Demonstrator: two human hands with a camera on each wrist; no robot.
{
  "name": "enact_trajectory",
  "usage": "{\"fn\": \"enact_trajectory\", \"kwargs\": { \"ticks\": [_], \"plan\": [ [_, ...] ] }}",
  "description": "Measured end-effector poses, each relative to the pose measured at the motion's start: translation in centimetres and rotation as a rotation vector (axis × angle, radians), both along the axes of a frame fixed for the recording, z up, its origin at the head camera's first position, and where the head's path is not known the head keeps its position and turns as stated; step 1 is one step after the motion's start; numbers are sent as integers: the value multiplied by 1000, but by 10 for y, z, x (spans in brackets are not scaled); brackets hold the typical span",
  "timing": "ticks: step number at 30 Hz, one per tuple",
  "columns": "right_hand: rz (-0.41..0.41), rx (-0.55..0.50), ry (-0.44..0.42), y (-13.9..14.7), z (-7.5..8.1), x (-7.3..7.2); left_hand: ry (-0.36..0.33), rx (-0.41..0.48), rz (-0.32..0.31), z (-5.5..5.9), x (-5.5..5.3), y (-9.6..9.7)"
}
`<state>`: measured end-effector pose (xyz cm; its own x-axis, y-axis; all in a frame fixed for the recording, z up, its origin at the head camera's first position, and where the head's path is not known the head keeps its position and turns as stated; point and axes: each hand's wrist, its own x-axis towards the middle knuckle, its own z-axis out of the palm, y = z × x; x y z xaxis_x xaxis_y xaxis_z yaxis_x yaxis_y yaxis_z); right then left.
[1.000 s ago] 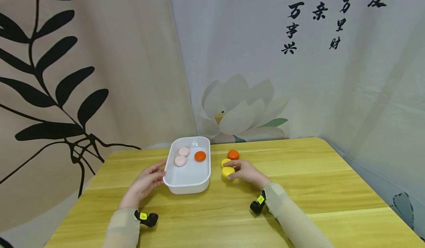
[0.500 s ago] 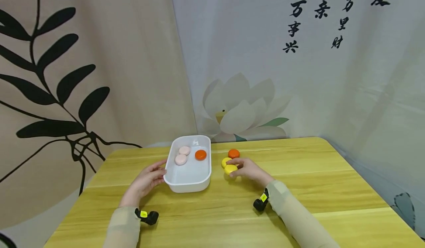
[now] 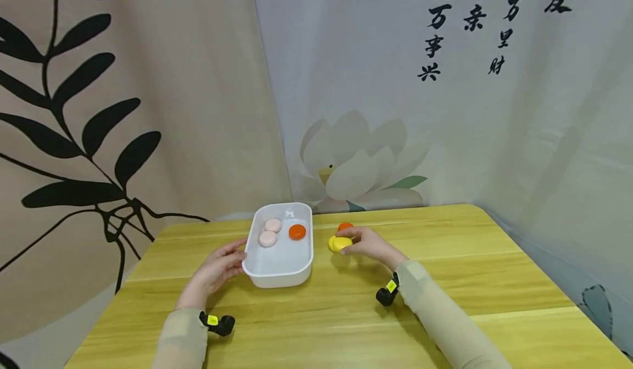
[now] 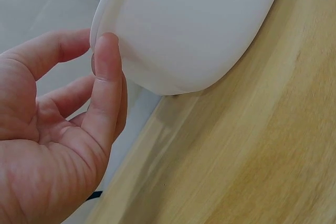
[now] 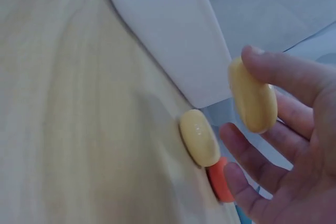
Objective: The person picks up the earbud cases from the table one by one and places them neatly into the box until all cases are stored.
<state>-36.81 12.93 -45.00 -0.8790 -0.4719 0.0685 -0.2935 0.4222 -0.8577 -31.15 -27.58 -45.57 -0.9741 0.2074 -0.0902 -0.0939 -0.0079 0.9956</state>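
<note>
A white plastic tray stands on the table. My left hand holds its left edge, thumb at the rim and a finger against the outer wall in the left wrist view. My right hand pinches a yellow rounded disc between thumb and fingers, raised off the table. A second yellow disc lies below it on the table, touching or very near an orange disc. In the head view the right hand partly covers this orange disc. Inside the tray are two pale pink discs and another orange disc.
The wooden table reaches back to a printed curtain. The tray is near the table's far edge, left of the loose discs. Wood surface shows between the tray and the right hand. Each wrist wears a small black camera.
My right hand has raised the pinched yellow disc from the table; it now overlaps the other yellow disc in the head view. Left hand and tray stay put.
</note>
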Motion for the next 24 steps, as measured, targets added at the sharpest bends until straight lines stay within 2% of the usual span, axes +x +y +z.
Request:
{"fn": "enact_trajectory", "kwargs": {
  "ticks": [7,14,20,24],
  "plan": [
    [3,-6,-10,-4,12,2,1,6,5,1,4,0],
    [7,0,-10,-7,22,1,-5,6,33,-1,3,0],
    [5,-4,-12,-8,31,-2,14,-1,16,1,2,-1],
    [12,-50,-14,-5,38,-7,22,8,3,2,2,-2]
  ]
}}
